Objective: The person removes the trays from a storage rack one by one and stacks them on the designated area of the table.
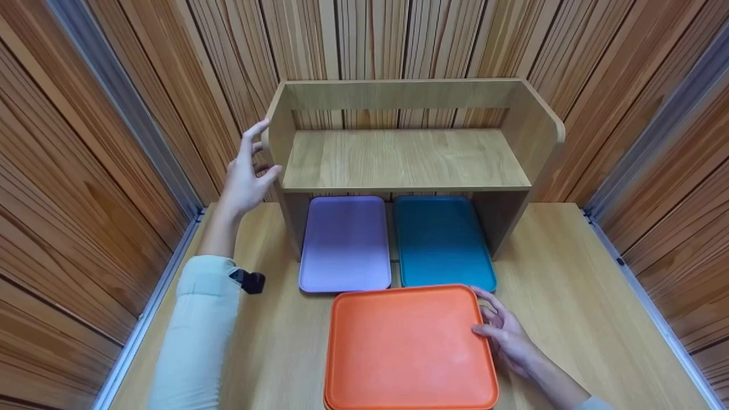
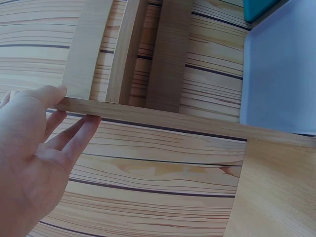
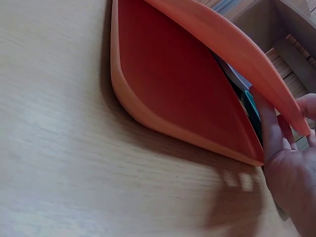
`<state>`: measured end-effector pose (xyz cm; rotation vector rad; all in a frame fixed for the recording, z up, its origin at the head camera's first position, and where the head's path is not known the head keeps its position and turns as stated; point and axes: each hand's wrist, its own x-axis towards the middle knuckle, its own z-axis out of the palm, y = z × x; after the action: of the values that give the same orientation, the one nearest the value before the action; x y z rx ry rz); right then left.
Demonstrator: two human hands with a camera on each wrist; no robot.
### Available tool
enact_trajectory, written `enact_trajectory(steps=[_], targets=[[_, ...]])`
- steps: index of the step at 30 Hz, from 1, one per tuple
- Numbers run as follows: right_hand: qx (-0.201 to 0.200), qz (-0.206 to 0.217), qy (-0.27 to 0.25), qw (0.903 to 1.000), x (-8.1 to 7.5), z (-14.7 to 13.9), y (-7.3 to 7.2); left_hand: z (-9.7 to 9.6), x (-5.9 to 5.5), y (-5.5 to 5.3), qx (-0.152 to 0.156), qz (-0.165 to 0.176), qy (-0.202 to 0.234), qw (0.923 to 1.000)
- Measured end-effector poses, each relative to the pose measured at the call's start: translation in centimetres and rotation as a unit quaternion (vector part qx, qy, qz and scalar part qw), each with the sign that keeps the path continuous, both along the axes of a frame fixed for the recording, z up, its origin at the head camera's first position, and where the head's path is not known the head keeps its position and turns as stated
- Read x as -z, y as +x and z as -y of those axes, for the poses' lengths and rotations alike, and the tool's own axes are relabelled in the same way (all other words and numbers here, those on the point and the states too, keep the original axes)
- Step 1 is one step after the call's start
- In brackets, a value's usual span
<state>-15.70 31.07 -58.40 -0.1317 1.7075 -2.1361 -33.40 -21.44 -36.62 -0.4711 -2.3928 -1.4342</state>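
Note:
A small wooden desk shelf [image 1: 404, 159] stands against the back wall. My left hand [image 1: 248, 179] is at its left side panel [image 2: 163, 118], with thumb and fingers on either side of the panel's edge in the left wrist view. My right hand [image 1: 510, 336] holds an orange tray [image 1: 407, 347] by its right edge, thumb on top and fingers beneath. In the right wrist view this tray is raised at a tilt over a second orange tray [image 3: 173, 84], which lies on the table and is mostly hidden in the head view.
Under the shelf board, a purple tray [image 1: 346, 245] and a teal tray [image 1: 444, 245] lie side by side, their front ends sticking out. Wood-patterned walls [image 1: 74, 171] with metal rails [image 1: 154, 307] enclose the wooden table [image 1: 575, 296] on the left, back and right.

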Motion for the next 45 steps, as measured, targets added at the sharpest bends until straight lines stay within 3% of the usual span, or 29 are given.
enact_trajectory(steps=[5,8,13,16,25,33,38,45], targets=[[0.021,-0.016,0.068,0.9973,-0.2,0.1,-0.3,0.0,-0.1,0.1,-0.002,0.006,0.002,1.0000],[0.023,-0.056,0.111,0.9920,-0.1,0.1,-0.5,0.0,-0.2,0.1,-0.003,0.009,0.003,0.9999],[0.020,-0.153,0.184,0.9707,0.2,0.0,-0.8,-0.1,-0.2,0.2,0.001,0.012,0.011,0.9999],[0.019,-0.176,0.219,0.9596,0.2,-0.1,-0.9,-0.1,-0.2,0.3,0.002,0.014,0.012,0.9998],[0.017,-0.122,0.281,0.9517,0.2,0.1,-1.0,-0.1,-0.3,0.2,0.006,0.014,0.015,0.9998],[0.012,-0.113,0.332,0.9363,0.0,0.4,-1.0,-0.1,-0.3,0.3,0.004,0.011,0.013,0.9999],[-0.003,-0.104,0.333,0.9373,0.0,0.4,-1.0,-0.1,-0.3,0.3,-0.002,0.015,0.009,0.9998],[-0.027,-0.094,0.319,0.9427,-0.2,0.4,-0.8,-0.1,0.0,0.0,0.008,-0.010,0.014,0.9998]])
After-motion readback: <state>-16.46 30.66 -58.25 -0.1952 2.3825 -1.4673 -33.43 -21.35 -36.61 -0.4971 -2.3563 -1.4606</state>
